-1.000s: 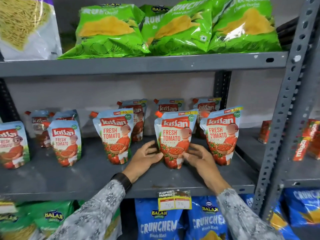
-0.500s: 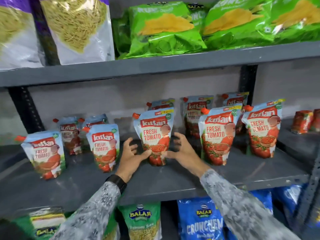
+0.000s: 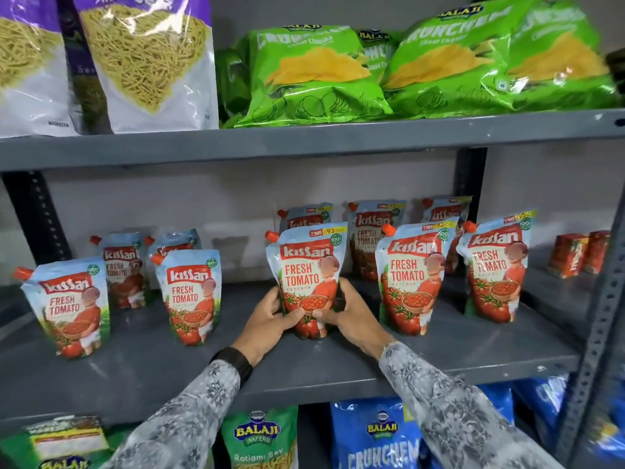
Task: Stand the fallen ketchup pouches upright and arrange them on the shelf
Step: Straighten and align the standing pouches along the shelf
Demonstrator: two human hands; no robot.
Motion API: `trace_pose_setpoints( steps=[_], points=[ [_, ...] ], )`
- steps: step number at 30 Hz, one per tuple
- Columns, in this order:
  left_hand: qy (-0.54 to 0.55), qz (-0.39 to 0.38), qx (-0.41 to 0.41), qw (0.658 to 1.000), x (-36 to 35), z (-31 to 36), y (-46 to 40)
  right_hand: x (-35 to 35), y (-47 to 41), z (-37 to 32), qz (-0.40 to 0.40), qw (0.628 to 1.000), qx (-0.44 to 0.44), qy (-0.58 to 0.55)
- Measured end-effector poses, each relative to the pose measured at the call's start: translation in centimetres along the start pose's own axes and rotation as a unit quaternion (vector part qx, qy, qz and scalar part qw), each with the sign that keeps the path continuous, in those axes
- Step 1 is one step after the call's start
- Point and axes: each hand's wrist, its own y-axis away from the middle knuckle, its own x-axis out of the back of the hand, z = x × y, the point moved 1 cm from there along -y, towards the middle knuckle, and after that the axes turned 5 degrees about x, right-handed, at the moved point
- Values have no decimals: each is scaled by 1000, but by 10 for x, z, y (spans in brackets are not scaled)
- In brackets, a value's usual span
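A Kissan ketchup pouch [image 3: 306, 265] stands upright in the middle of the grey shelf [image 3: 152, 360]. My left hand [image 3: 270, 324] grips its lower left side and my right hand [image 3: 351, 316] grips its lower right side, thumbs on the front. Two more pouches stand to the right, one [image 3: 411, 275] close by and one [image 3: 493, 269] further out. To the left stand a pouch [image 3: 191, 294] and another [image 3: 66, 306] near the shelf's left end. Several pouches stand in a back row, partly hidden.
Green chip bags [image 3: 314, 72] and white sev bags [image 3: 145, 59] fill the shelf above. Blue and green snack bags [image 3: 375, 438] sit below. Small red cartons [image 3: 568, 255] stand at the far right. A grey upright post [image 3: 595, 333] bounds the right side.
Both hands have closed onto the middle pouch, where before they hovered at its sides. A second ago they were at the pouch to its right. The view has shifted left.
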Motion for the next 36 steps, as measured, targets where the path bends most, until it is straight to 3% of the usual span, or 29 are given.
trace_pose_setpoints(
  steps=[16, 28, 32, 36],
  points=[
    [-23, 15, -27, 999, -30, -2, 17, 21, 25, 4, 22, 999, 26, 25],
    [16, 32, 4, 999, -30, 3, 21, 22, 33, -3, 26, 999, 4, 41],
    [71, 66, 20, 995, -27, 5, 22, 19, 47, -6, 83, 994, -18, 73],
    [24, 78, 18, 996, -11, 6, 36, 12, 73, -14, 247, 965, -2, 90]
  ],
)
